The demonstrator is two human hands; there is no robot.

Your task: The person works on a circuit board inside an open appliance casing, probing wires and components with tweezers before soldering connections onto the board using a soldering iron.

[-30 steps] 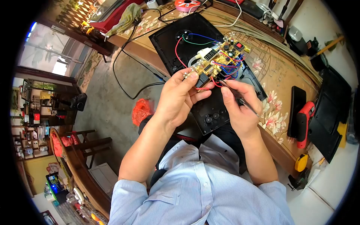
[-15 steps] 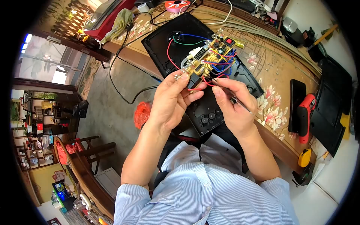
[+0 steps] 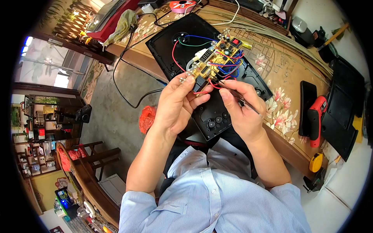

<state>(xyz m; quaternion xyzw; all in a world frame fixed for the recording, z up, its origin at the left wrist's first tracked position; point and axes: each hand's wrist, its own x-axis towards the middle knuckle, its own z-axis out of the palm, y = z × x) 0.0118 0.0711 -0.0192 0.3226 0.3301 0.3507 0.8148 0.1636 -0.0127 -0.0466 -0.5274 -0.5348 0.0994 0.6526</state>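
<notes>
My left hand (image 3: 178,99) grips the lower left end of a yellow circuit board (image 3: 215,58), thumb on top beside a black block-shaped component. The board is held tilted above the black plastic housing (image 3: 208,116); it carries a digit display (image 3: 206,55), a red switch and several coloured wires. In my right hand (image 3: 244,106) are slim metal tweezers (image 3: 250,105), pinched between thumb and fingers. Their tip is at the board's lower edge, close to the red wires (image 3: 213,84); whether it touches them I cannot tell. Blue, green and red wires run from the board to the housing's upper left part.
To the right on the table lie a black phone-like slab (image 3: 308,108), a red and black handheld tool (image 3: 318,121) and a yellow tape measure (image 3: 316,162). A black cable (image 3: 115,73) hangs at the left. A red plastic bag (image 3: 147,119) is below the table edge.
Both hands keep their grip and place. The board has turned or shifted very slightly, and the whole view has moved a little.
</notes>
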